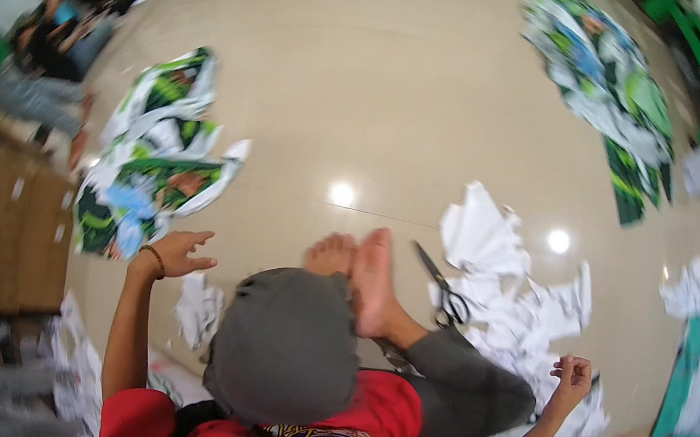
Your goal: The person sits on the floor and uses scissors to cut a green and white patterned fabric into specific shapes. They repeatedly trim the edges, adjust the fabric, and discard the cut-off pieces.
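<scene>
The green-and-white printed sheets lie on the floor just beyond the left hand, spread and empty, and I'd guess they're light, floppy, best lifted by an edge; the right hand curls near white scraps, too blurred to tell if gripping.

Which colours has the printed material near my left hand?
Printed material: green, white, blue, brown; head view.

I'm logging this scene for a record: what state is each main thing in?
Left hand: open, empty
Right hand: fingers curled, nothing visible in it
Scissors: lying down, blades apparently shut
White scraps: crumpled, loosely heaped
Left green-printed pieces: rumpled, spread on the floor
Far-right green-printed pieces: rumpled, overlapping
</scene>
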Motion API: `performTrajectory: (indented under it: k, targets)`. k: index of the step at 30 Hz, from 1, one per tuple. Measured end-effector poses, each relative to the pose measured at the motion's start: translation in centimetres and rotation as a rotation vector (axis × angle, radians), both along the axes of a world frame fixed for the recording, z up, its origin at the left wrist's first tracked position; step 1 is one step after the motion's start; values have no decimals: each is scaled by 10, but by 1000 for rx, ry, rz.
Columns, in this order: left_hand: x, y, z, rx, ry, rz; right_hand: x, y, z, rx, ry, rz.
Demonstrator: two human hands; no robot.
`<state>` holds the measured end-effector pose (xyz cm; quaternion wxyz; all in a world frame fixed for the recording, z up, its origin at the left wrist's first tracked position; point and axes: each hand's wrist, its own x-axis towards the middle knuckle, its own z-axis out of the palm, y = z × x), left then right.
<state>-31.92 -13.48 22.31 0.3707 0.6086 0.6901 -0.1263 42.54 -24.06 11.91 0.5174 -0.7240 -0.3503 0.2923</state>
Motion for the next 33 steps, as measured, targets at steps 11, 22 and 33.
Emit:
performTrajectory:
  k: [11,22,33]
  targets:
    - [253,149,-166,153,-376,-743,-24,-156,18,-294,-117,-380]
    - [100,121,-182,-232,368,-642,-150,137,-93,-342,-934,774]
    - [140,53,-175,-164,-17,-681,14,74,-163,-712,-1175,523]
